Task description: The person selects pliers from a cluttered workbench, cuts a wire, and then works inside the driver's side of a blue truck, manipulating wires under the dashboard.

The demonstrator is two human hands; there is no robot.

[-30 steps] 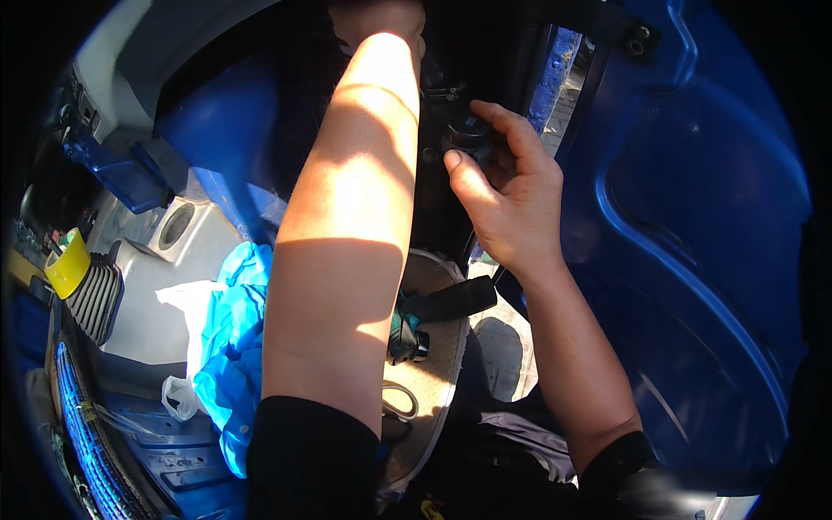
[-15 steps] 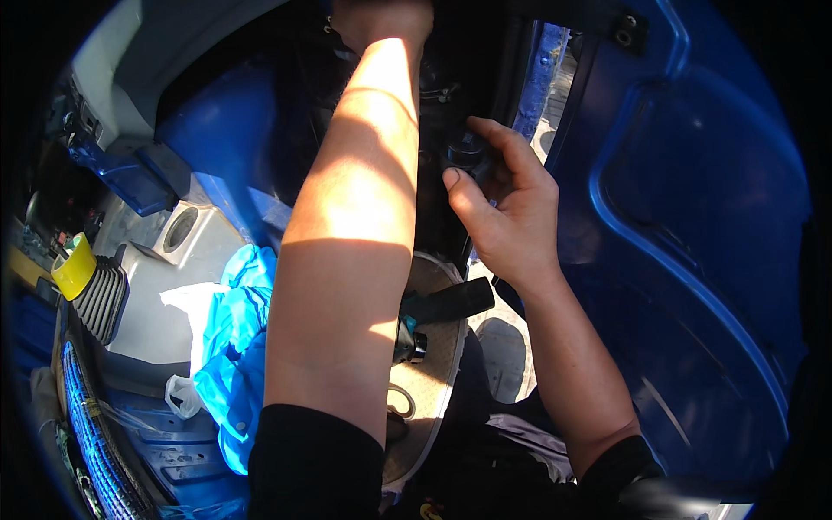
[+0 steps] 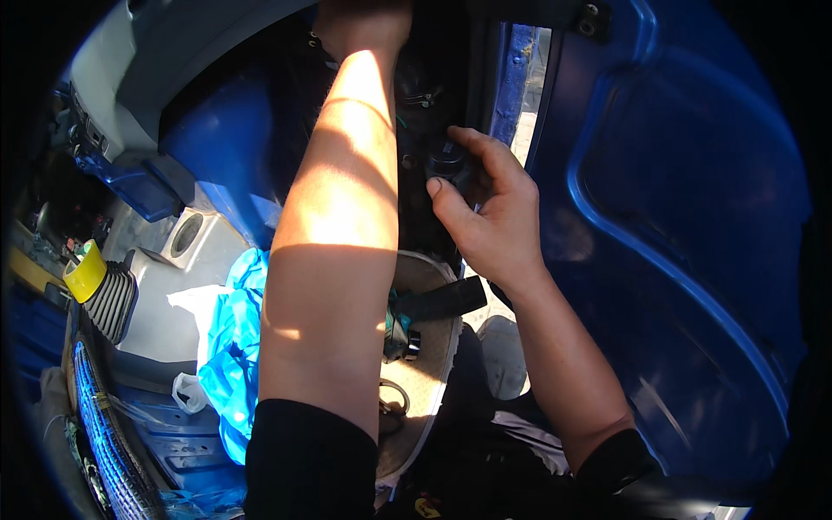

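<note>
My left hand (image 3: 362,24) reaches up into the dark recess at the top, its forearm crossing the middle; its fingers are hidden from sight. Lower and to the right, my right hand (image 3: 494,217) curves its thumb and forefinger round a black, round, cap-like part (image 3: 446,159) in the shadow. The other fingers of that hand are mostly hidden behind it. Below the hands, a dark tool with a black tubular end (image 3: 442,299) lies on a beige, round-edged surface (image 3: 425,381). A dark ring-shaped handle (image 3: 394,399) lies there too, partly behind my left forearm.
A blue metal panel (image 3: 685,260) stands close on the right. At left are a crumpled light-blue plastic bag (image 3: 230,347), a grey moulded console (image 3: 160,299), and a ribbed black boot with a yellow ring (image 3: 84,273). A bright gap shows beside the blue post (image 3: 511,82).
The whole view has shifted slightly, so both arms and the surroundings sit a little farther left. Both hands keep nearly the same pose, the right still around the black part.
</note>
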